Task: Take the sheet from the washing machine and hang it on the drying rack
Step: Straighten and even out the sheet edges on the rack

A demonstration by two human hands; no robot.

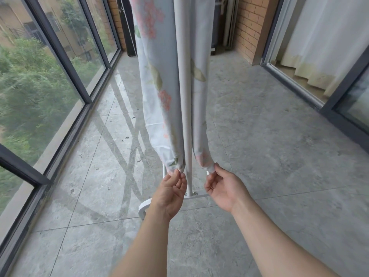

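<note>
A pale blue sheet (157,80) with pink flowers and green leaves hangs over the white drying rack (184,80), one half falling on each side of the upright post. My left hand (169,193) pinches the bottom corner of the left half between thumb and fingers. At the bottom corner of the right half, my right hand (223,189) holds the cloth with its fingertips. Both corners sit just above the rack's white foot (144,208). The top of the rack is out of frame.
Grey stone tiles (269,156) cover the balcony floor. Tall dark-framed windows (60,62) run along the left. A sliding glass door with white curtains (323,47) is on the right, and a brick wall (251,27) stands at the back.
</note>
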